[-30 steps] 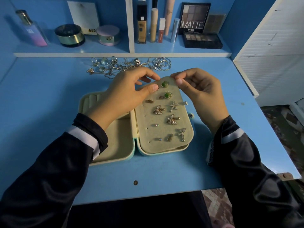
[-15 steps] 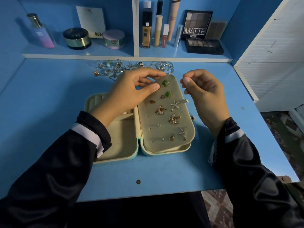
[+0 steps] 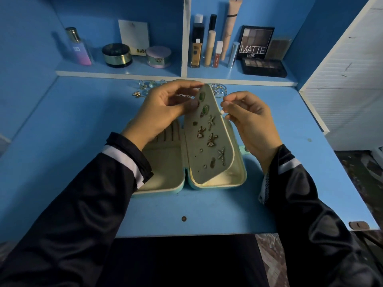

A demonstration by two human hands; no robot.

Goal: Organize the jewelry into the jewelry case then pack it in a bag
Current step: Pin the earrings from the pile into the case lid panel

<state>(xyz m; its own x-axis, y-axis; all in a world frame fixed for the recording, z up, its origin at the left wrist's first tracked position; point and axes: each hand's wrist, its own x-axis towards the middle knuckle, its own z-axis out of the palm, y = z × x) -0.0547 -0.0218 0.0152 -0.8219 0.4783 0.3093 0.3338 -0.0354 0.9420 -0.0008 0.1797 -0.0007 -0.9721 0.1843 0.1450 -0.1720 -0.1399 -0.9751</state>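
Beige velvet lined the mint-green hard-shell jewelry case (image 3: 217,183), which lay open flat on the blue painted desk (image 3: 83,131) in front of the person. The left hand (image 3: 163,112) pinched the top edge of the case's stiff beige earring panel (image 3: 199,162) between thumb and fingertips, holding it tipped up on its inner edge above the right half, with gold butterfly and green-stone studs (image 3: 211,139) pinned through it. The right hand (image 3: 248,119) pinched a small pale piece (image 3: 221,111) just beside the panel's outer edge; I took it for an earring back but couldn't be sure. To my eye the job was securing a stud from behind, so the panel wanted holding steady and the piece pushing straight onto its post. The loose tangle of silver and gold rings and chains (image 3: 143,88) lay unsorted near the shelf.
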